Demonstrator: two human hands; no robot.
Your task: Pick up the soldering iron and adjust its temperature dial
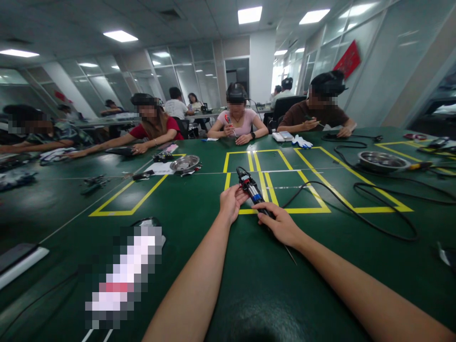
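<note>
A slim black device [253,192] with a bare silver section, a blue band and a red part near its top is held at a slant between my hands. My left hand [231,203], palm turned up, has its fingers closed on the upper end. Lower down, my right hand [280,221] wraps round the black end. From under that hand sticks a thin metal rod [291,255]; what it belongs to is hidden. A black cable [320,184] runs from beside my right hand across the table, but whether it joins the device cannot be seen.
Yellow tape rectangles [285,210] mark the green table [178,285]. Metal bowls stand left [184,164] and right [383,160]. A blurred-out phone-like object [128,270] lies near left. Across the table, one person holds a red-handled screwdriver [228,119]; white gloves [302,141] lie nearby.
</note>
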